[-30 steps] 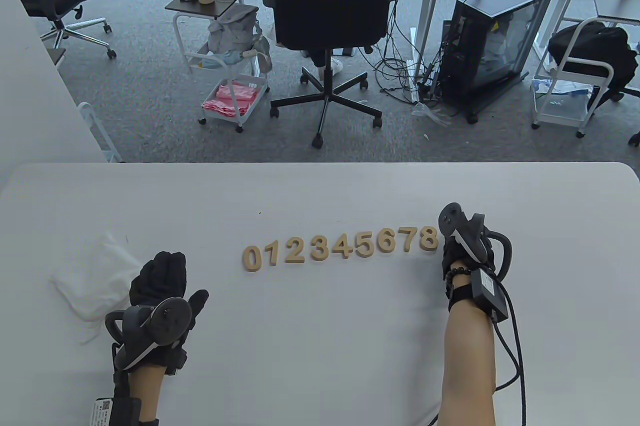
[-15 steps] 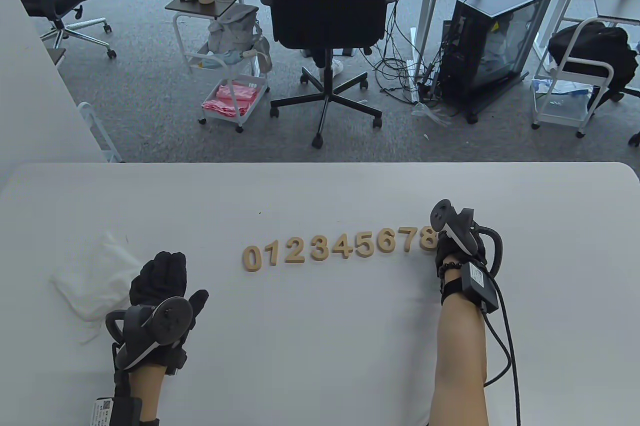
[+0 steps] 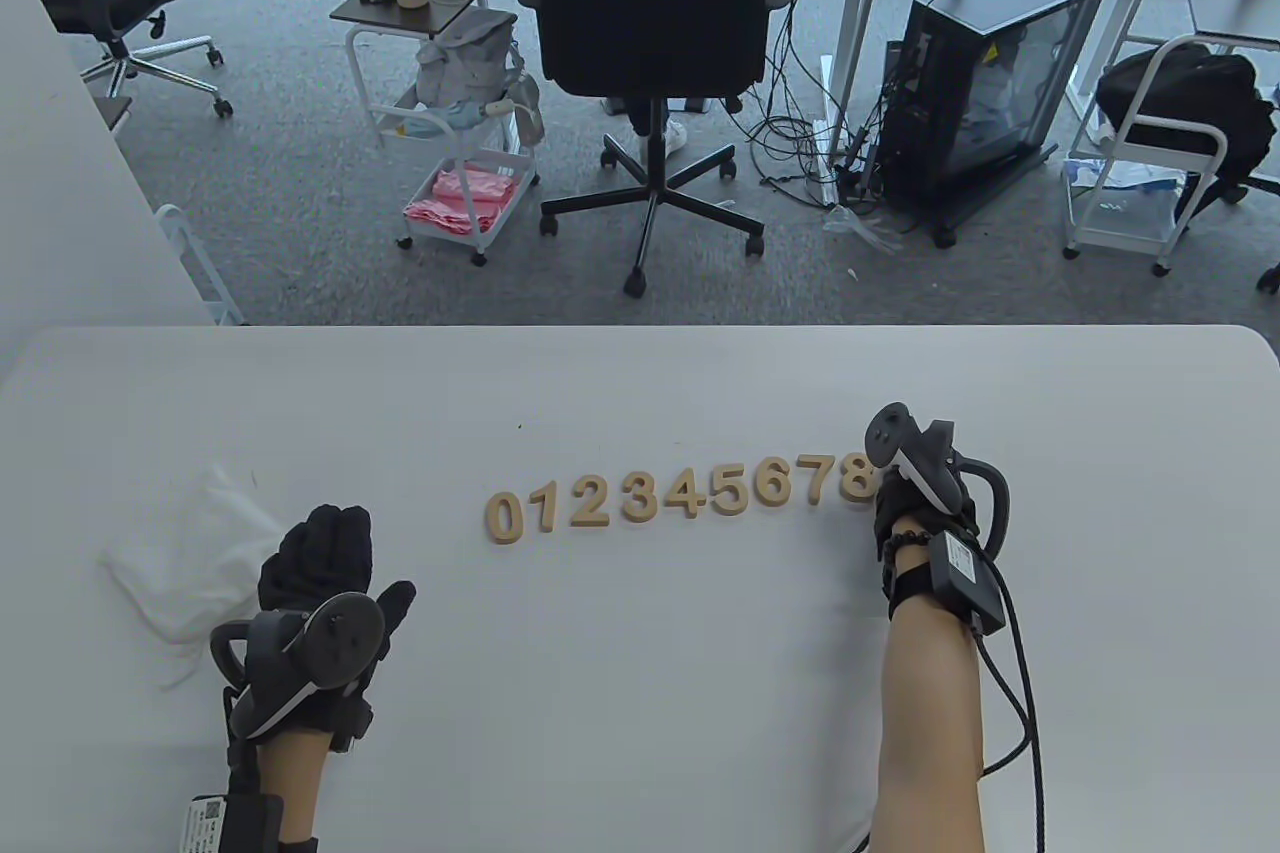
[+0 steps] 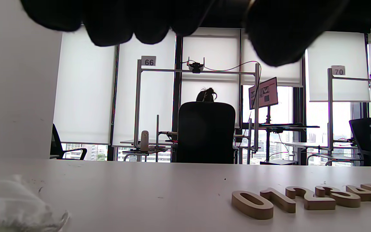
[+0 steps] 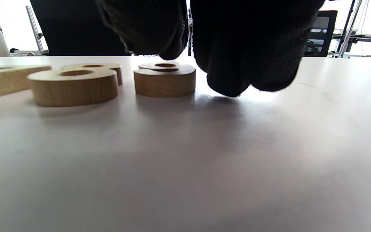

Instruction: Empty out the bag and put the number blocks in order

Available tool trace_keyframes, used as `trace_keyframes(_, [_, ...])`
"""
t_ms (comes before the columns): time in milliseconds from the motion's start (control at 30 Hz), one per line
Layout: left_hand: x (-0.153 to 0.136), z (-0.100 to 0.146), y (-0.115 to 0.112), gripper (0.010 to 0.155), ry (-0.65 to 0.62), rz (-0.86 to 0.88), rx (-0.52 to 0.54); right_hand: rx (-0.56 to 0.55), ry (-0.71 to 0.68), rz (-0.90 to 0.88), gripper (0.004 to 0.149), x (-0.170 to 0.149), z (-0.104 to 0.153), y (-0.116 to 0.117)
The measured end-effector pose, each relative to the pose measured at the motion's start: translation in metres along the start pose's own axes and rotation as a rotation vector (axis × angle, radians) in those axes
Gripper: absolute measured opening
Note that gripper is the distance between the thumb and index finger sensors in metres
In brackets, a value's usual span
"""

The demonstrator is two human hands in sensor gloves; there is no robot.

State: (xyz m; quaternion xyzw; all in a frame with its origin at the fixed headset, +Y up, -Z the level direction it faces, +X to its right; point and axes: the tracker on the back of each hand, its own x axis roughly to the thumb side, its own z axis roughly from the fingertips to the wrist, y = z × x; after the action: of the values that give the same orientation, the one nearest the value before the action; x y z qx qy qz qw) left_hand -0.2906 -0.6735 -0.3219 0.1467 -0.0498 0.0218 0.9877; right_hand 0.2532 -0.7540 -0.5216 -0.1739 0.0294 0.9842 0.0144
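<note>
Wooden number blocks 0 to 8 lie in a row (image 3: 680, 493) mid-table, from the 0 (image 3: 505, 518) to the 8 (image 3: 852, 478). My right hand (image 3: 893, 493) is at the row's right end, its tracker covering what lies past the 8. In the right wrist view another block with a hole (image 5: 164, 79) lies flat just right of the 8 (image 5: 72, 85); one fingertip (image 5: 159, 35) is over its far edge and another finger (image 5: 246, 48) comes down to the table beside it. My left hand (image 3: 325, 548) rests flat next to the white bag (image 3: 190, 553).
The white table's far edge (image 3: 640, 328) lies beyond the row. A black office chair (image 3: 650, 3) and carts stand on the floor past it. The bag also shows at the lower left of the left wrist view (image 4: 11, 206).
My right hand shifted slightly left toward the 8, so its tracker now covers the 8's right edge. The left hand and bag have not moved.
</note>
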Motion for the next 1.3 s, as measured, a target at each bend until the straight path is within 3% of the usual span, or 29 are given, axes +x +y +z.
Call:
trace_keyframes(300, [0.009, -0.004, -0.01, 0.085, -0.036, -0.009, -0.119, -0.049, -0.079, -0.066, 0.053, -0.016, 0.041, -0.023])
trace_keyframes(633, [0.028, -0.006, -0.023, 0.088, -0.114, -0.02, -0.309, -0.078, -0.253, -0.174, 0.057, -0.018, 0.129, -0.034])
trace_keyframes(933, [0.034, -0.007, -0.035, 0.092, -0.148, -0.02, -0.459, -0.092, -0.416, -0.119, 0.063, 0.012, 0.199, -0.04])
trace_keyframes(1167, [0.035, -0.007, -0.042, 0.095, -0.155, -0.028, -0.505, -0.114, -0.463, -0.117, 0.069, 0.019, 0.216, -0.023])
trace_keyframes(1300, [0.04, -0.008, -0.045, 0.095, -0.162, -0.046, -0.51, -0.062, -0.47, -0.116, 0.073, 0.015, 0.216, -0.02])
